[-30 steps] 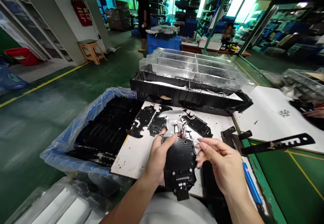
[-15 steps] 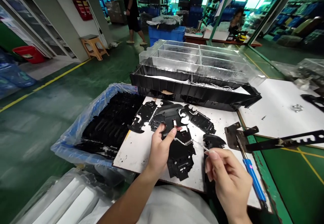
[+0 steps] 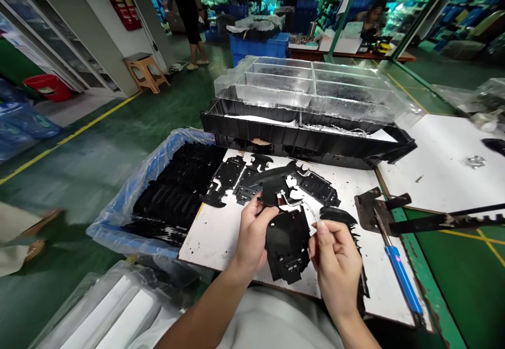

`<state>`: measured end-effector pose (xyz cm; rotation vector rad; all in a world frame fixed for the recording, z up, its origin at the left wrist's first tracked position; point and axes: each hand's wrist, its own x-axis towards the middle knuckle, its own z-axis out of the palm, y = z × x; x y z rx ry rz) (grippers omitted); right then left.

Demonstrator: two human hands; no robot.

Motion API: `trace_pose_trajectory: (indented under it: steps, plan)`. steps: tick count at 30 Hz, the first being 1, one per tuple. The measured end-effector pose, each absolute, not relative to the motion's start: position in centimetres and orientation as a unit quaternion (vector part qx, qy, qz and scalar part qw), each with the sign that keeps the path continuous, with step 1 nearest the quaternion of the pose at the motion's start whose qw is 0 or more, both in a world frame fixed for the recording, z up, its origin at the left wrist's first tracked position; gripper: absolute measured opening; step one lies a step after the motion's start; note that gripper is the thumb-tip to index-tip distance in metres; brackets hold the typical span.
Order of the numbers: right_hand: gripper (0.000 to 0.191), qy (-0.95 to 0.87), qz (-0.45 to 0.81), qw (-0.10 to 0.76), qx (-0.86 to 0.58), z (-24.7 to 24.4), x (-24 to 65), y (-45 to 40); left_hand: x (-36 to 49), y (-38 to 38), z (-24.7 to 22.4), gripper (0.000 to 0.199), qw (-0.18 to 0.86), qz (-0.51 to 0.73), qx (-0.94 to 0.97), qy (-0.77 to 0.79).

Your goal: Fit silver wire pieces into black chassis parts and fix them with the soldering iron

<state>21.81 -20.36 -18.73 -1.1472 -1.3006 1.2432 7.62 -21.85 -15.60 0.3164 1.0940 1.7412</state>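
My left hand [image 3: 252, 233] is closed on a black plastic part [image 3: 274, 183], held above the white board with thumb and fingers at its lower left edge. My right hand [image 3: 335, 265] pinches one end of a thin metal wire [image 3: 310, 209], whose bent far end meets the black part. Below my hands a flat black plate-like part [image 3: 290, 243] lies on the board. More black parts [image 3: 229, 175] lie beyond and to the right [image 3: 320, 188].
A lined blue crate [image 3: 98, 230] of black pieces stands left. A black tray [image 3: 307, 138] and clear divided trays [image 3: 276, 80] lie behind. A blue-handled tool [image 3: 404, 280] rests right beside a metal bracket [image 3: 371, 212]. People stand or sit farther back; feet show at left.
My right hand has moved left with the wire, closer to my left hand. The black part has shifted and turned slightly. A person behind moved left, and someone's feet have appeared at left.
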Motion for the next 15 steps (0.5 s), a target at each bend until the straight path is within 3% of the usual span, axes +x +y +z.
trace_pose_trajectory:
  steps: [6,15]
  plan:
    - [0.029,-0.532,0.515,0.488,-0.461,-19.0,21.7,-20.6,7.3,-21.8,-15.5,0.017,0.493,0.714,0.150,0.474]
    - [0.027,-0.556,0.502,0.473,-0.463,-19.8,21.4,-20.5,7.2,-21.7,-15.4,0.028,0.484,0.709,0.200,0.473]
